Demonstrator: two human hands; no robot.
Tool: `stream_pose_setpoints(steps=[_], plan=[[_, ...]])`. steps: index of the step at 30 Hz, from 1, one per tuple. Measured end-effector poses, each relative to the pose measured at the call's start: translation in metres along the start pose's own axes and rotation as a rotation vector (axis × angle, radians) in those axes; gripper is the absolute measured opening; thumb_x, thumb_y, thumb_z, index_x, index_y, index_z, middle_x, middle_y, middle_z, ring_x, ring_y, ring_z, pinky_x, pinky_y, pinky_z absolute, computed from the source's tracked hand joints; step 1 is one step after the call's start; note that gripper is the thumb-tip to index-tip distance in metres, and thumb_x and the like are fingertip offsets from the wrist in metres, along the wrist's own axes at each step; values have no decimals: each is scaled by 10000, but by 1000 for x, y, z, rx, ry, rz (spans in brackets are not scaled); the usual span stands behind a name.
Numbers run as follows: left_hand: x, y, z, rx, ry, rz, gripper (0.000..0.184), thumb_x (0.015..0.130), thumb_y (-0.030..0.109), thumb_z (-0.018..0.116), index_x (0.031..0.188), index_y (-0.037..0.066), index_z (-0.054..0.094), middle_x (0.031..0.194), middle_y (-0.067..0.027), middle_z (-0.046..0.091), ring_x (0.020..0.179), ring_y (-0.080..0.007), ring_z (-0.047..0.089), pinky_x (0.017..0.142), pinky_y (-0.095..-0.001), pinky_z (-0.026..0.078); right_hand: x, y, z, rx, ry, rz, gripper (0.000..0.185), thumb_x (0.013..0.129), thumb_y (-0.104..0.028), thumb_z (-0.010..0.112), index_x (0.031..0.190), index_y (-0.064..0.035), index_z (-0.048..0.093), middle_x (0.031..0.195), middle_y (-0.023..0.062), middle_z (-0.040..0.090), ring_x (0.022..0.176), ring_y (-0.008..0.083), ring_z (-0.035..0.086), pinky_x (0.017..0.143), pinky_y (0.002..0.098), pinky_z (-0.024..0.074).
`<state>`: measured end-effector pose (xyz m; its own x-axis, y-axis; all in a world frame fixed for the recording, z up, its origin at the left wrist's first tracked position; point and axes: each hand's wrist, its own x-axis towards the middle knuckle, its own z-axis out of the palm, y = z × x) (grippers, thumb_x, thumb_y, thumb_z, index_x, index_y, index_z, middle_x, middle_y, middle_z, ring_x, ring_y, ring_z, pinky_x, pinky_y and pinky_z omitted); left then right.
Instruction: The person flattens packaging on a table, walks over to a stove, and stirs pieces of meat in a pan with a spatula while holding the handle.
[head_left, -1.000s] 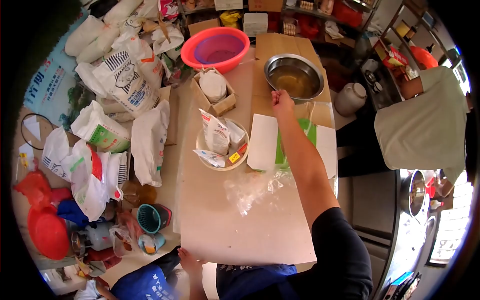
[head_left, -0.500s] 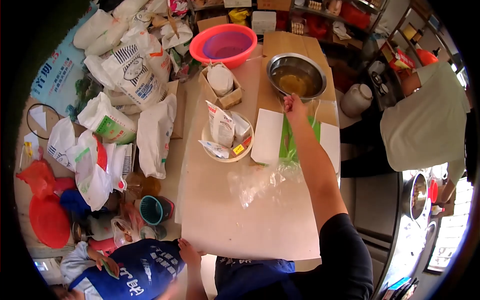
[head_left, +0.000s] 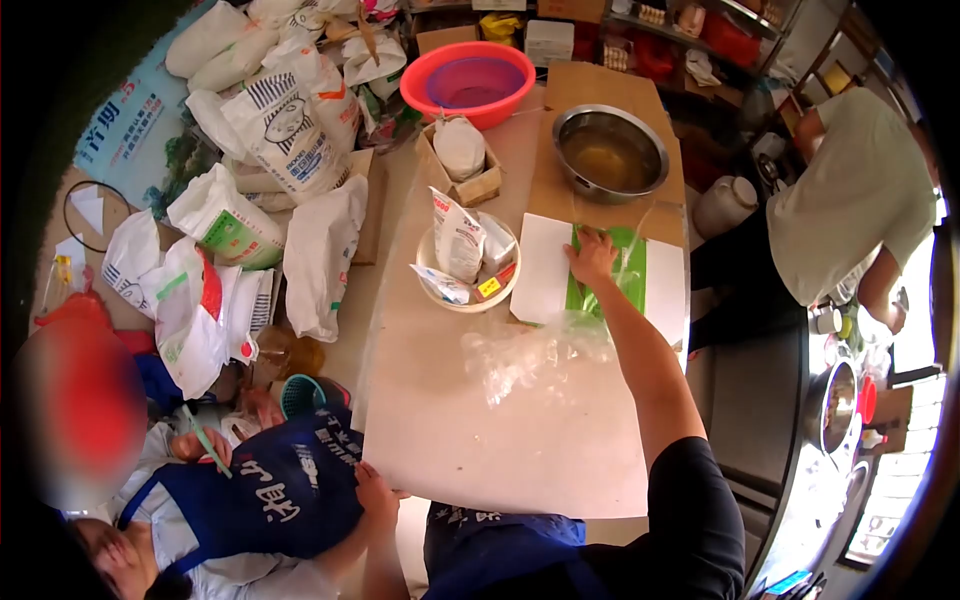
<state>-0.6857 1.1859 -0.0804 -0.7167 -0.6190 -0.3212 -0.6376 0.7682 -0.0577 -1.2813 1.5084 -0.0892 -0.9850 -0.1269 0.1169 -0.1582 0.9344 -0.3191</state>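
My right hand (head_left: 592, 256) reaches across the table and rests palm down, fingers apart, on a flat green sheet or packet (head_left: 628, 262). The green piece lies over a white board or sheet (head_left: 545, 262) that shows on both sides of it. Crumpled clear plastic film (head_left: 535, 350) spreads just below, on the near side. At the table's front left corner is my left hand (head_left: 376, 490), fingers stretched at the edge with nothing visible in them. Beyond my right hand, a steel bowl (head_left: 610, 188) of yellowish liquid stands on cardboard (head_left: 600, 85).
A white tub (head_left: 425, 285) with packets, a wooden box (head_left: 490, 185) and a red basin (head_left: 520, 90) line the table's left side. White sacks (head_left: 290, 140) pile further left. A person in a blue apron (head_left: 270, 480) is close left; another person (head_left: 830, 200) bends at the right.
My right hand has come back from the bowl's near rim onto the green piece, and its fingers have spread. The apron-wearing person has shifted into fuller view; the other person has turned and bent.
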Motion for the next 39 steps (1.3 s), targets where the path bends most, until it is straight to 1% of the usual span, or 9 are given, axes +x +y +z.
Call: stream_pose_setpoints(steps=[4, 10, 13, 16, 18, 24, 28, 33, 39], plan=[[3, 8, -14, -4, -71, -46, 1355, 437, 414, 972, 1478, -126, 293, 1503, -320, 403, 1348, -408, 473, 997, -450, 508, 6, -5, 7, 17, 6, -43, 498, 886, -432, 695, 1270, -116, 673, 1429, 47, 569, 1352, 392, 440, 1079, 576, 306], [2, -8, 11, 15, -60, -43, 1382, 460, 468, 962, 1486, -134, 259, 1524, -340, 351, 1355, -430, 458, 1017, -483, 489, 9, 25, 4, 161, -88, -123, 421, 883, -395, 705, 1222, -146, 717, 1469, 30, 541, 1405, 350, 398, 1107, 578, 284], [5, -9, 10, -42, -65, -9, 1392, 486, 505, 954, 1487, -145, 238, 1520, -372, 325, 1367, -463, 430, 1052, -496, 458, 8, 22, -4, 113, -126, -127, 416, 860, -387, 732, 1217, -173, 724, 1480, 32, 530, 1422, 332, 390, 1115, 576, 287], [6, -8, 3, -54, -136, 19, 1289, 572, 488, 918, 1482, -150, 265, 1516, -369, 345, 1371, -493, 419, 1065, -500, 449, 10, 23, 3, 97, -116, -113, 433, 860, -414, 724, 1228, -185, 723, 1500, 30, 517, 1429, 315, 397, 1098, 583, 309], [9, -5, 13, -2, -50, -20, 1296, 531, 456, 940, 1474, -149, 288, 1514, -357, 361, 1376, -469, 424, 1060, -484, 457, 9, 23, 5, 118, -116, -95, 428, 850, -393, 733, 1230, -196, 723, 1500, 29, 517, 1433, 311, 393, 1107, 577, 305], [0, 15, -18, 20, -83, -58, 1349, 430, 415, 972, 1465, -146, 314, 1513, -313, 395, 1404, -398, 423, 1034, -441, 485, 5, 24, 21, 163, -36, -44, 423, 797, -287, 762, 1215, -229, 736, 1493, 39, 521, 1437, 305, 387, 1148, 547, 289], [2, 8, -8, -38, -47, -42, 1381, 395, 399, 985, 1461, -157, 305, 1492, -347, 389, 1402, -407, 418, 1050, -409, 479, 0, 22, 18, 206, 9, -44, 417, 778, -206, 762, 1193, -245, 750, 1482, 49, 529, 1428, 309, 399, 1151, 530, 296], [6, -9, 20, -25, 13, 14, 1409, 391, 409, 986, 1466, -166, 281, 1484, -363, 387, 1394, -415, 424, 1100, -397, 438, -3, 23, 25, 221, 80, -76, 407, 811, -73, 660, 1167, -242, 761, 1464, 57, 549, 1425, 341, 403, 1152, 525, 300], [7, 2, 4, 3, -45, -27, 1421, 384, 415, 985, 1469, -166, 274, 1462, -359, 421, 1387, -412, 434, 1108, -394, 433, -6, 24, 37, 255, 148, -79, 393, 859, -43, 579, 1147, -230, 770, 1464, 62, 552, 1449, 338, 374, 1175, 524, 266]])
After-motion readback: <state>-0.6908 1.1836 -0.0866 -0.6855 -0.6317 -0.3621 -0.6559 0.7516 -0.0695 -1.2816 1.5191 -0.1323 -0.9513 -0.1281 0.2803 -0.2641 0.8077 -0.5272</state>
